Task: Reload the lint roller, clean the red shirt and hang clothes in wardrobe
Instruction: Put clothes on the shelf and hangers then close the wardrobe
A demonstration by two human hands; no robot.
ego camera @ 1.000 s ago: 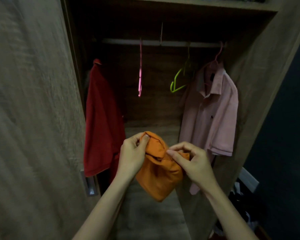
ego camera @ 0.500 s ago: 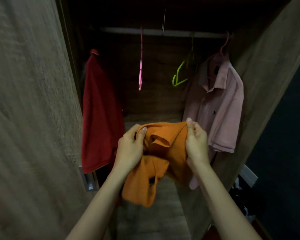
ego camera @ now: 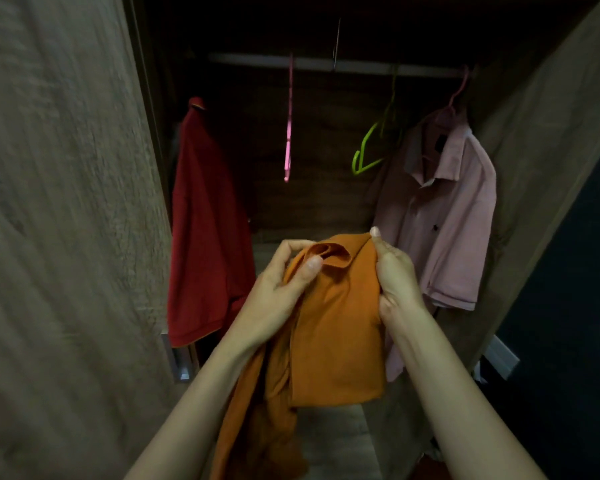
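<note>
We grip the orange shirt (ego camera: 333, 327) at its collar, left hand (ego camera: 278, 299) and right hand (ego camera: 395, 278) both pinching; it hangs lengthwise downward. Empty pink hanger (ego camera: 288, 133) is straight above, green hanger (ego camera: 368, 154) nearer our right.

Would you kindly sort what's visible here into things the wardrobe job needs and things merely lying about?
Job: orange shirt held by left hand and right hand; red shirt; pink hanger; green hanger; rail.

Lying about: pink shirt, already hung; dim clutter, lower right.
</note>
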